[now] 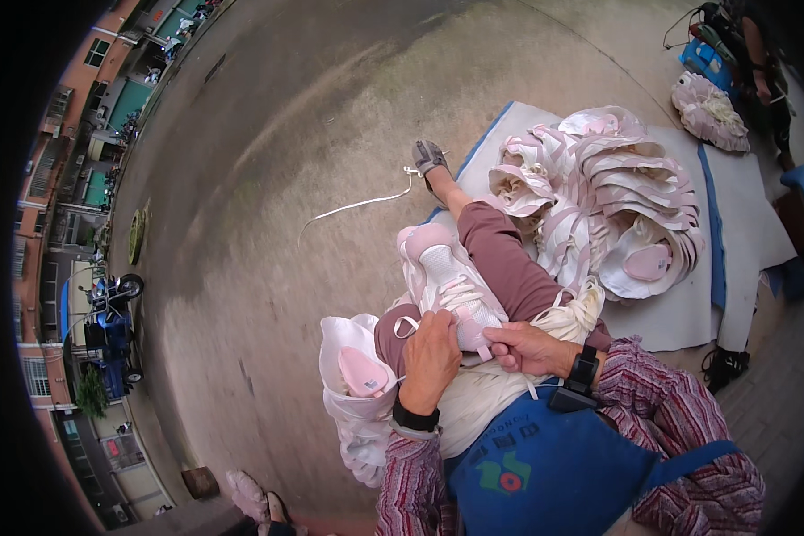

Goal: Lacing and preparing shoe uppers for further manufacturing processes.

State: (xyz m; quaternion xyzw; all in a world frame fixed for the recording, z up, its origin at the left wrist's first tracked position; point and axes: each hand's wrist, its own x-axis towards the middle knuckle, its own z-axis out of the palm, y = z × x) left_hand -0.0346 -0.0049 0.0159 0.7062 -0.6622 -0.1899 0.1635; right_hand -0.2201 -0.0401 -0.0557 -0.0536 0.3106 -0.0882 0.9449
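Observation:
Across my lap lies a pink and white shoe upper (435, 259), its white lace threaded in rows over the tongue. My left hand (431, 353) is closed at its near left side, and a loop of white shoelace (406, 327) comes out beside the fingers. My right hand (529, 348) pinches the upper's near edge, by a small pink tab. Under both hands a thick bundle of cream-white laces (482, 406) is spread over my lap. The fingertips of my left hand are partly hidden.
Left of my knee stands a stack of pink-white uppers (335, 344). At the right, a larger pile of uppers (639, 192) covers a pale mat (670, 326). A loose lace (357, 207) trails on the ground by my sandalled foot (430, 156). A blue three-wheeler (112, 335) stands far left.

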